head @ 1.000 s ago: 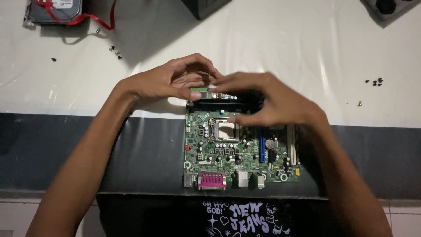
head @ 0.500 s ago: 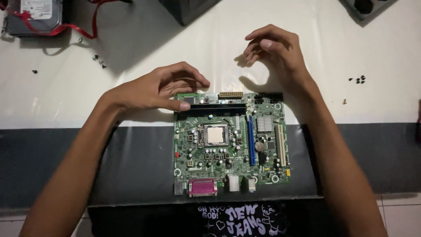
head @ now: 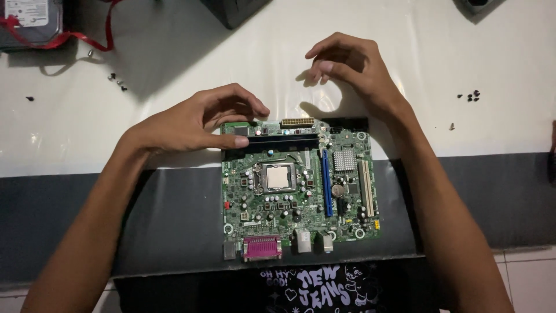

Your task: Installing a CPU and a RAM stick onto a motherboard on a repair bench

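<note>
Where the white tabletop (head: 174,35) meets its dark front band, a hard drive (head: 29,23) with a red flat cable (head: 69,40) sits at the far left corner, and a few small dark screws (head: 116,78) lie loose just beside it. Further right, the left hand (head: 191,122) rests curled over the upper left corner of a green motherboard (head: 298,191), thumb flat along the black memory slot (head: 278,139) and fingertips touching the board's top edge; it presses rather than grips, closed around nothing. That board lies flat, straddling the white surface and the dark band, directly in front of the person, its lower edge near a black shirt with pale lettering. It is a rectangular printed circuit, matte green and densely studded with small round capacitors; a square metallic processor (head: 278,177) sits in its socket, a long blue slot (head: 327,182) and a white slot (head: 365,188) run beside a ribbed silver heatsink (head: 344,161), and a pink connector (head: 262,247) lines the near edge. Beyond the top right corner, the right hand (head: 347,64) hovers above the table, fingers loosely bent, empty and clear of the board. More dark screws (head: 469,95) dot the white surface at far right
</note>
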